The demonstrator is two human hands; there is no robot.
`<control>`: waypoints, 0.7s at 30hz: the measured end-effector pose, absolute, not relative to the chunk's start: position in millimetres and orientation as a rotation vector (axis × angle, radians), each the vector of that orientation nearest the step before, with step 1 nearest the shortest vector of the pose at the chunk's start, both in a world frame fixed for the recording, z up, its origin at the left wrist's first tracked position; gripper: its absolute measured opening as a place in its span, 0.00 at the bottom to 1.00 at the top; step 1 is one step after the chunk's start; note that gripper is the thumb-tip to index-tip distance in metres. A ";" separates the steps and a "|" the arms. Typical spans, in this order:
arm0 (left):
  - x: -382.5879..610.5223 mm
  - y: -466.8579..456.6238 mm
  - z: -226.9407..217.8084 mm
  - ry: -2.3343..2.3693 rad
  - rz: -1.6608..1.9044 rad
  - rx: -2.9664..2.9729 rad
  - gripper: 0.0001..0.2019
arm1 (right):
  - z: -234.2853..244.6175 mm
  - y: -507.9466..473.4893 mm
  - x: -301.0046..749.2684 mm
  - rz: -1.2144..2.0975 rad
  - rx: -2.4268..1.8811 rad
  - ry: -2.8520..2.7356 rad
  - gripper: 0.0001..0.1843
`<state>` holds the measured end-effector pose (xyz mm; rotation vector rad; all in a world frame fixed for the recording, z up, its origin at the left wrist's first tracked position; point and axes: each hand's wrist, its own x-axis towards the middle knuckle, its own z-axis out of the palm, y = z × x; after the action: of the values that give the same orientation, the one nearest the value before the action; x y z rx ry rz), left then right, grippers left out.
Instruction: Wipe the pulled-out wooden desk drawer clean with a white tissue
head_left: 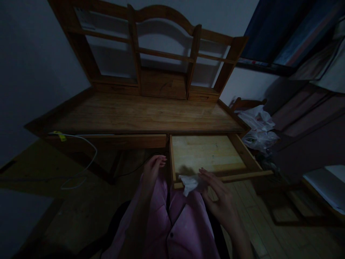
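My right hand is at the front edge of the pulled-out drawer. Between its thumb and fingers is a crumpled white tissue, which lies over the drawer's front board near the left corner. Light-coloured wood forms the drawer's bottom, with a few small dark marks. My left hand hovers above my lap, left of the drawer, its fingers loosely bent with nothing visible in them. The drawer belongs to a wooden desk.
A shelf unit rises at the desk's back. Another drawer sits on the left, with a white cable hanging before it. Plastic bags rest on a chair at the right. A low table stands further right.
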<state>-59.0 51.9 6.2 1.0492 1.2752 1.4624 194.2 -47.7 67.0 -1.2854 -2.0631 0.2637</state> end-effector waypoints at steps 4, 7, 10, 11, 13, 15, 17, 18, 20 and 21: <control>-54.0 47.9 15.9 1.263 1.467 1.080 0.13 | 74.3 -48.6 204.3 0.224 -1.327 -2.038 0.16; -43.7 38.8 31.0 1.245 1.442 1.182 0.12 | 72.9 -46.1 200.6 0.260 -1.331 -2.059 0.14; -28.8 24.6 50.8 1.214 1.346 1.380 0.11 | 69.4 -43.0 196.0 0.322 -1.327 -2.043 0.14; -23.6 19.9 56.7 1.156 1.265 1.495 0.11 | 68.8 -42.2 195.3 0.336 -1.326 -2.039 0.14; -14.0 12.2 64.3 1.039 1.150 1.697 0.11 | 68.8 -41.4 195.0 0.342 -1.326 -2.033 0.13; -6.6 8.2 65.1 0.986 1.080 1.857 0.13 | 70.2 -41.4 195.6 0.337 -1.335 -2.024 0.10; -1.7 7.8 60.8 0.987 1.038 1.969 0.14 | 71.7 -41.8 196.4 0.335 -1.357 -2.009 0.07; -0.3 8.4 57.9 0.993 1.020 2.002 0.12 | 72.2 -41.9 196.7 0.333 -1.368 -2.006 0.07; 0.8 9.9 53.3 0.996 0.990 2.029 0.09 | 71.9 -42.0 197.3 0.316 -1.377 -2.011 0.06; 0.4 10.4 52.2 0.999 0.982 2.025 0.08 | 71.3 -41.9 197.6 0.304 -1.372 -2.012 0.06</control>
<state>0.4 10.4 52.2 2.0249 0.9987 0.9820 197.6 -41.9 71.3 -1.3722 -2.0125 0.3040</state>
